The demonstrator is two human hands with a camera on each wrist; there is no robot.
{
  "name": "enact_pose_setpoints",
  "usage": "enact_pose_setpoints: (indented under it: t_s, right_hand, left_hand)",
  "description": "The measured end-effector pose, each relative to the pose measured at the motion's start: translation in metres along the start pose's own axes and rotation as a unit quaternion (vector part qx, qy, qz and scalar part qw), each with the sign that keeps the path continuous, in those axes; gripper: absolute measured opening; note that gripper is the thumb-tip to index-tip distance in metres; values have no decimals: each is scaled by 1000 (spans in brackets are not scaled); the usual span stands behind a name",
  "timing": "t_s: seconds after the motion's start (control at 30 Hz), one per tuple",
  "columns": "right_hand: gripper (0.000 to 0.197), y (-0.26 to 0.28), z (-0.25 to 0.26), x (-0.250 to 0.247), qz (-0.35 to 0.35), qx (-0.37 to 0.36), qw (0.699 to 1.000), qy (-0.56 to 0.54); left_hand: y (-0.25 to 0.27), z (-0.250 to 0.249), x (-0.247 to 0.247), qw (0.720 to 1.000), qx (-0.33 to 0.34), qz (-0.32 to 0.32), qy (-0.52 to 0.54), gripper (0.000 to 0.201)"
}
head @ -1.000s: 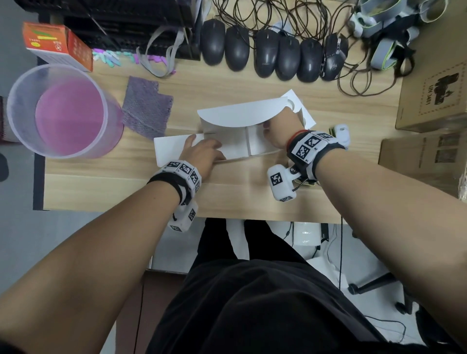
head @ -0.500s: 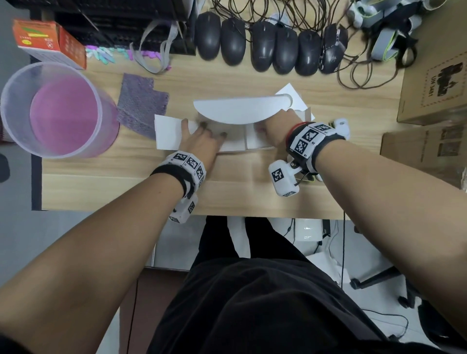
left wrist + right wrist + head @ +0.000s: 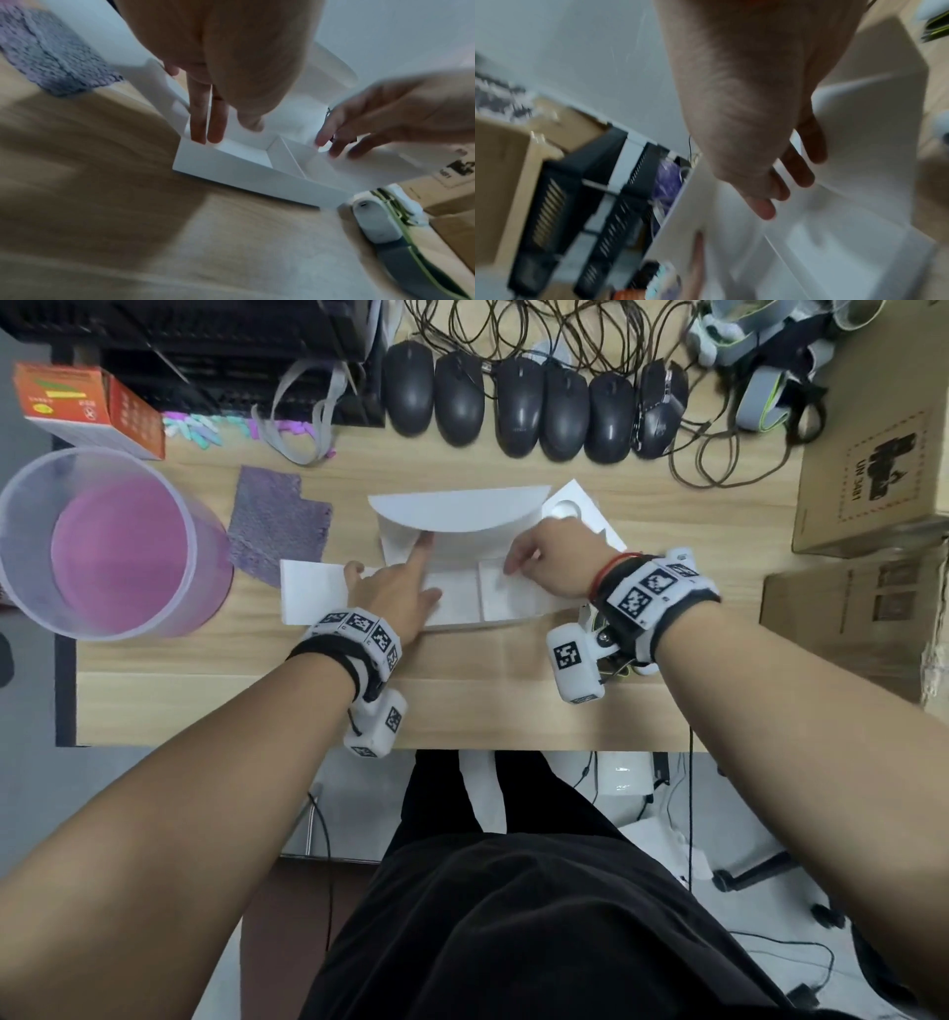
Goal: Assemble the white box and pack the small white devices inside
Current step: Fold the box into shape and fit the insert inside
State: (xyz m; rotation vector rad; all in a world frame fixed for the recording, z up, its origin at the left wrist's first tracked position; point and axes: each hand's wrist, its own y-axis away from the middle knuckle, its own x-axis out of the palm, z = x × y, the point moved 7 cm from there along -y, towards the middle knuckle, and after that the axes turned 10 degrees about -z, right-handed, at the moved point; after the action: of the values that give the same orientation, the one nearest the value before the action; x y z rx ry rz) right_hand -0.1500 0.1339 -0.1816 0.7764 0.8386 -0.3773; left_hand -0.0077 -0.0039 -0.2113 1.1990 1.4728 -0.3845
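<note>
The white box (image 3: 462, 600) lies partly folded in the middle of the wooden table (image 3: 462, 701), its curved lid flap (image 3: 462, 510) standing up at the rear. My left hand (image 3: 405, 577) rests inside the left part, index finger stretched to the rear wall. In the left wrist view its straight fingers (image 3: 208, 123) press on the box's left wall (image 3: 185, 130). My right hand (image 3: 534, 557) touches the right part with loose fingers (image 3: 334, 138). A white insert (image 3: 570, 508) with a round cutout lies behind it. A small white device (image 3: 372, 221) on a grey strap lies by the box's near right corner.
A translucent pink tub (image 3: 102, 546) and a purple cloth (image 3: 272, 526) sit at the left. Several black mice (image 3: 529, 413) with tangled cables line the back. Cardboard boxes (image 3: 873, 464) stand at the right, an orange carton (image 3: 87, 408) at the far left.
My left hand has moved from the flat left flap into the box, index finger now reaching the rear wall. My right hand stays at the right part. The lid flap stays raised.
</note>
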Motion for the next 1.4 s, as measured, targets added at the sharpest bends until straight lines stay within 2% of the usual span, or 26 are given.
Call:
enact_pose_setpoints:
  t_s: [0.1, 0.17, 0.2, 0.23, 0.3, 0.37, 0.43, 0.5, 0.57, 0.7, 0.8, 0.9, 0.97, 1.1, 1.13, 1.2, 1.27, 1.4]
  right_hand:
    - [24, -1, -28, -48, -193, 54, 974, -108]
    - [21, 2, -59, -71, -293, 122, 943, -100]
    - [20, 1, -74, -72, -294, 161, 938, -89]
    - [29, -1, -87, -65, -264, 197, 941, -77]
    - [69, -7, -105, -41, -174, 247, 952, -52]
    - [101, -10, -112, -21, -118, 262, 958, -17]
    - [110, -11, -114, -7, -106, 256, 960, 25]
    - [99, -11, -113, -2, -115, 248, 961, 34]
    - [80, -9, -111, -6, -133, 240, 961, 31]
    - [45, -5, -114, -28, -217, 221, 950, -33]
    - [36, -5, -118, -25, -192, 203, 950, -142]
    - [31, -5, -119, -31, -183, 194, 925, -270]
    - [25, -2, -121, -43, -215, 195, 899, -327]
    - [18, 15, -139, -58, -271, 242, 800, -478]
    - [19, 19, -145, -60, -282, 255, 776, -503]
    - [23, 24, -159, -61, -306, 290, 750, -510]
    - [26, 29, -173, -58, -327, 330, 752, -468]
    - [31, 35, -199, -37, -293, 432, 807, -275]
  left_hand:
    - [2, 17, 6, 998, 2, 27, -48, 116]
    - [2, 25, 9, 998, -9, 36, -60, 122]
    - [2, 27, 10, 998, -14, 37, -58, 123]
    - [2, 26, 9, 998, -17, 39, -53, 122]
    - [2, 22, 8, 998, -20, 45, -44, 117]
    - [2, 17, 7, 998, -22, 44, -39, 114]
    - [2, 14, 8, 998, -22, 34, -42, 112]
    - [4, 14, 9, 999, -25, 26, -33, 110]
    - [6, 14, 9, 999, -24, 17, -23, 107]
    - [9, 13, 7, 999, -24, 12, -21, 105]
    - [9, 11, 8, 999, -29, 14, -18, 105]
    - [9, 10, 9, 999, -30, 12, -19, 106]
    - [9, 10, 10, 999, -29, 9, -16, 106]
    - [10, 11, 12, 999, -30, 11, -10, 106]
    - [9, 11, 13, 999, -30, 11, -11, 106]
    - [9, 10, 13, 999, -30, 11, -15, 107]
    - [9, 8, 13, 999, -27, 12, -20, 107]
    - [8, 3, 14, 999, -19, 22, -29, 110]
